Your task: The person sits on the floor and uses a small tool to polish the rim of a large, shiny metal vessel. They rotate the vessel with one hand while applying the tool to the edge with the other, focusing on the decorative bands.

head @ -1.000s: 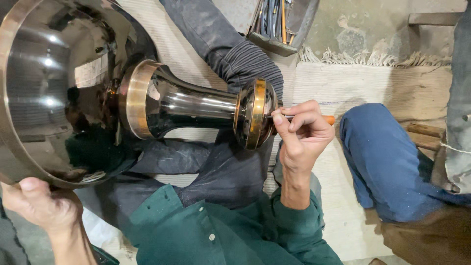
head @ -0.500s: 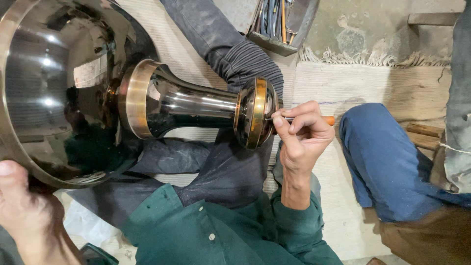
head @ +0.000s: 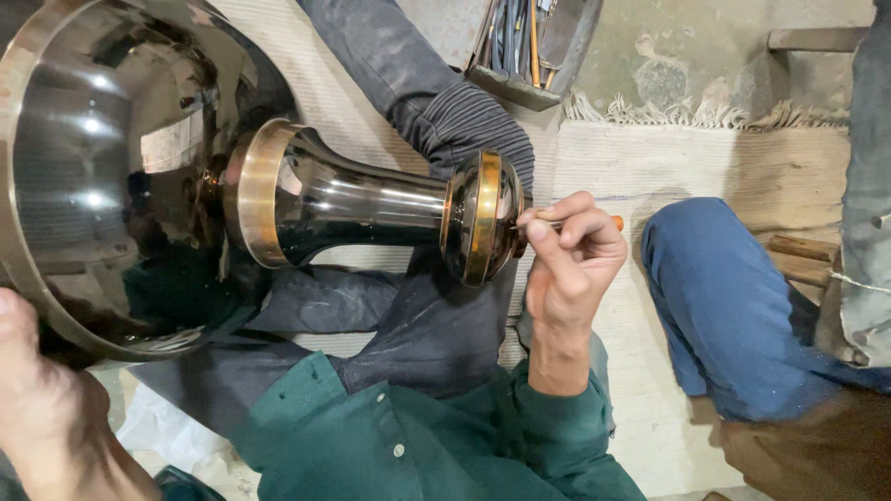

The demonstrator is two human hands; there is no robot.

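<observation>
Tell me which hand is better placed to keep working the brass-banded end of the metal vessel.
Right. The right hand holds a thin tool against the vessel's banded end; the left hand sits by the wide bowl rim.

No packages, labels, signs or screens anywhere in view.

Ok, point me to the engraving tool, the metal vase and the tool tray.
engraving tool (head: 616, 222), head view, orange handle end.
metal vase (head: 371, 199), head view, narrow dark neck.
tool tray (head: 520, 90), head view, near wall.
</observation>
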